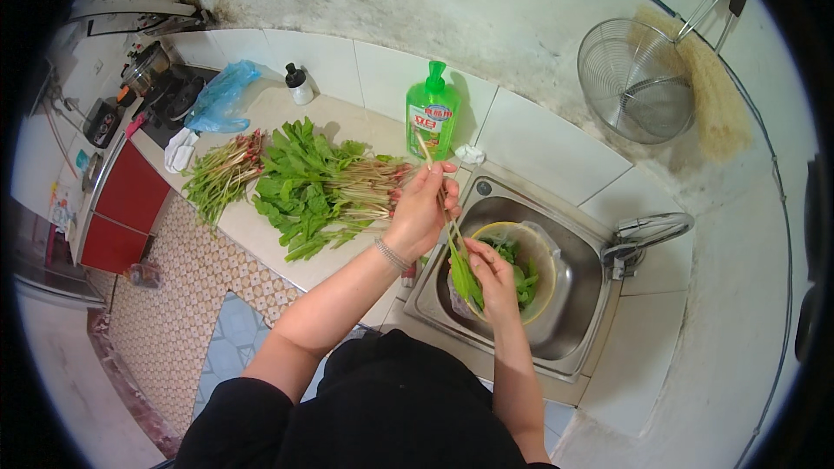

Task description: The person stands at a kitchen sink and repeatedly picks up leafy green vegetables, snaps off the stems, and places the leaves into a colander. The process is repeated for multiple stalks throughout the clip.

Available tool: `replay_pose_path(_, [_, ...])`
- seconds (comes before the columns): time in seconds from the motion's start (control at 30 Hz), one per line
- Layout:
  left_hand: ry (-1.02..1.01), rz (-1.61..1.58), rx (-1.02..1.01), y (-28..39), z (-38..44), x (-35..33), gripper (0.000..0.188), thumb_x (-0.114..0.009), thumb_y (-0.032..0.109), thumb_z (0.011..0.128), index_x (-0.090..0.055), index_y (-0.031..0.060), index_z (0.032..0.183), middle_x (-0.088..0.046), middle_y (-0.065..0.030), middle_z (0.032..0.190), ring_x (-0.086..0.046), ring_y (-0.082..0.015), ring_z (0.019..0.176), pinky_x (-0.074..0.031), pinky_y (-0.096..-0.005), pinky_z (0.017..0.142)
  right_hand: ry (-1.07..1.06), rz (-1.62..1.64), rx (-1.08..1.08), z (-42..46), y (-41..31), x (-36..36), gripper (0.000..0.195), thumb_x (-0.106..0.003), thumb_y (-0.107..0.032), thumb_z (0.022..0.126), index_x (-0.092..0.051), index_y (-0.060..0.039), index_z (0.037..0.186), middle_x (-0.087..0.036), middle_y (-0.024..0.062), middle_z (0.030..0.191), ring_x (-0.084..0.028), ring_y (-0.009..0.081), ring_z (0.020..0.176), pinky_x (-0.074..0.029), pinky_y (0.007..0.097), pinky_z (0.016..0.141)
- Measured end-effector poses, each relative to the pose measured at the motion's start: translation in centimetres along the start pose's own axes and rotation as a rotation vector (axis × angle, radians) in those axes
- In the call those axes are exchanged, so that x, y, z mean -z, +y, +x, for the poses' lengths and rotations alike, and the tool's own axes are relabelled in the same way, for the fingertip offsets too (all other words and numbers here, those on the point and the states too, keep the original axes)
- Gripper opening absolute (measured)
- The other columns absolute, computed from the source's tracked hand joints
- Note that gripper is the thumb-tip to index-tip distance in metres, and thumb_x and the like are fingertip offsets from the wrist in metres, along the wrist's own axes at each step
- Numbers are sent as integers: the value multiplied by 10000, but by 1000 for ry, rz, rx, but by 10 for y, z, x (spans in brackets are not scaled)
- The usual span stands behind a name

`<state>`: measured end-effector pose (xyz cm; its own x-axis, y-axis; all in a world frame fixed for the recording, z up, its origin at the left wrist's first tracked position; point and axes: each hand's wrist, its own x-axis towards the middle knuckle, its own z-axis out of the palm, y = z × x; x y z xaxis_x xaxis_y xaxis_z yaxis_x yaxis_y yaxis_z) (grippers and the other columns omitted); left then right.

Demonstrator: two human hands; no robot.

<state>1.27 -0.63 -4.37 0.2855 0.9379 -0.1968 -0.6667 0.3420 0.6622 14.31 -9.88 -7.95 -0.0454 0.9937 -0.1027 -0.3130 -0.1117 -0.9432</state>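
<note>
My left hand, with a bracelet at the wrist, pinches the long pale stem of a leafy green. Lower down, my right hand holds the same plant around its leaves. Both hands are above the near left side of a stainless steel sink. Inside the sink stands a yellow-rimmed bowl with plastic film about it and loose green leaves in it. Left of my hands, a heap of leafy greens with reddish root ends lies on the counter. Beside it rests a smaller bunch of stems.
A green pump bottle and crumpled white tissue stand behind the sink. The faucet is on its right. A wire strainer hangs above. Farther left are a small shaker bottle, a blue plastic bag and a stove.
</note>
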Motion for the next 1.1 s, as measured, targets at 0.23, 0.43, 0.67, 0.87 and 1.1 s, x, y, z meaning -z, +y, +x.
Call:
replay_pose_path(0.23, [9, -59, -101, -5, -4, -6, 205, -356, 263, 946, -450, 84, 983, -506, -6, 671, -356, -55, 519, -331, -211, 521, 139, -204, 40, 5, 16, 0, 101, -551, -34, 799, -580, 31, 871, -583, 6, 750, -493, 46, 663, -397, 191, 605])
replay_pose_path(0.43, [-6, -55, -168, -8, -6, -3, 212, -346, 253, 950, -449, 71, 986, -508, -10, 669, -307, -45, 491, -286, -196, 492, 196, -94, 2, 3, 20, -3, 118, -474, -56, 812, -565, 18, 795, -551, -8, 679, -438, 42, 589, -359, 190, 546])
replay_pose_path(0.67, [38, -88, -273, -5, -1, 8, 204, -364, 248, 945, -447, 65, 981, -512, -12, 667, -319, -44, 489, -283, -197, 478, 246, -387, 51, -10, 23, 4, 200, -407, -108, 781, -531, 2, 670, -515, 28, 592, -448, 94, 549, -363, 236, 528])
replay_pose_path(0.87, [82, -93, -268, -12, -2, 9, 203, -373, 250, 942, -452, 67, 980, -514, -11, 663, -323, -45, 478, -285, -193, 470, 213, -629, -7, -21, 28, 28, 181, -404, -101, 748, -505, -9, 628, -494, 64, 565, -461, 138, 533, -370, 259, 528])
replay_pose_path(1.1, [112, -44, -305, -11, 0, 12, 202, -373, 260, 942, -464, 80, 958, -489, 14, 644, -323, -50, 478, -273, -189, 469, 161, -424, 113, -22, 18, 27, 177, -404, -122, 766, -483, 0, 665, -445, 77, 536, -428, 153, 498, -359, 279, 506])
